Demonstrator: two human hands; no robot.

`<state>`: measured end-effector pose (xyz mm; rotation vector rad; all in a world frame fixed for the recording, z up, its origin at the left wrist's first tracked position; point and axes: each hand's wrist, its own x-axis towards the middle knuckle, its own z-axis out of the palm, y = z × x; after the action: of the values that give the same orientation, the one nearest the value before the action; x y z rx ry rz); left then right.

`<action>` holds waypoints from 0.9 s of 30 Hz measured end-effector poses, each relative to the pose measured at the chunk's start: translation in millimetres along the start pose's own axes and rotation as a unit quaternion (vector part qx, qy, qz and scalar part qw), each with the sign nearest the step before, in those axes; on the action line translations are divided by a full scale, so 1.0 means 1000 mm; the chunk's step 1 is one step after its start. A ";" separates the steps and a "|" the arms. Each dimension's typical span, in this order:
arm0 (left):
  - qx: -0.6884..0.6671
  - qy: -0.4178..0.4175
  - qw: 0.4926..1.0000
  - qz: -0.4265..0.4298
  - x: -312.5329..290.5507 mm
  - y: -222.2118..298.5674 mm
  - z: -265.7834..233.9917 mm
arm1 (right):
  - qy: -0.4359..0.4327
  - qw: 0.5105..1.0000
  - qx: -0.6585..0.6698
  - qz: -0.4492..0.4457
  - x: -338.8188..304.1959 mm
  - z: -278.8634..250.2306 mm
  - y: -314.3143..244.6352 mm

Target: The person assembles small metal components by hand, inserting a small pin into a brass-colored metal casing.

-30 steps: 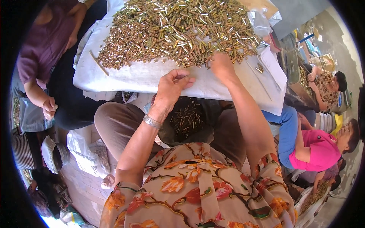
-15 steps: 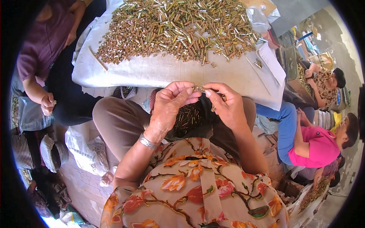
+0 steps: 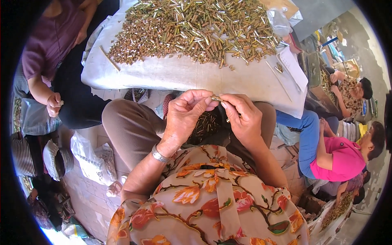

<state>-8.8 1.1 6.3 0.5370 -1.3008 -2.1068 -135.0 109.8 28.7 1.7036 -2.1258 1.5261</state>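
Note:
My left hand [image 3: 183, 116] and my right hand [image 3: 244, 118] meet in front of the table's near edge, above my lap. Between their thumbs and fingertips they pinch a small brass-coloured metal tube [image 3: 216, 98], one end in each hand. A second small shiny piece [image 3: 227, 120] shows under my right fingers. Beyond them a large heap of similar loose metal tubes [image 3: 196, 28] lies on the cloth-covered table, with shorter pieces [image 3: 136, 41] gathered on its left side. Below my hands, between my knees, a dark container or cloth holds more thin metal pieces [image 3: 204, 126], partly hidden by my hands.
Thin sticks [image 3: 109, 58] and a white paper sheet [image 3: 292, 67] lie on the table. A clear plastic bag [image 3: 279, 22] rests at its far right. A person in purple [image 3: 53, 53] sits left, a person in pink [image 3: 339, 157] right. White plastic bag [image 3: 92, 159] on the floor.
My fingertips have come closer together around the metal tube, and my right fingers have curled in more. The view has shifted slightly against the table. The person at left has raised a hand a little.

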 end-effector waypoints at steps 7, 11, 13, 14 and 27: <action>0.058 -0.033 0.998 -0.008 0.000 0.007 -0.005 | -0.001 0.998 -0.018 -0.052 -0.001 -0.002 0.006; 0.012 -0.099 0.992 -0.083 0.005 0.017 -0.020 | -0.149 0.938 0.233 0.210 0.001 -0.022 0.008; -0.095 -0.192 0.958 -0.193 0.006 0.015 -0.026 | -0.194 0.880 0.317 0.297 0.000 -0.024 0.008; -0.139 -0.205 0.948 -0.201 0.005 0.009 -0.026 | -0.203 0.849 0.369 0.320 -0.001 -0.023 0.009; -0.304 -0.229 0.907 -0.179 0.010 -0.024 -0.024 | -0.157 0.794 0.430 0.399 -0.007 -0.013 0.004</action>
<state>-8.1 -13.7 -26.1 -0.0053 -0.7064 -2.8993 -142.2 123.1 29.2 1.2153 -2.7584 3.0049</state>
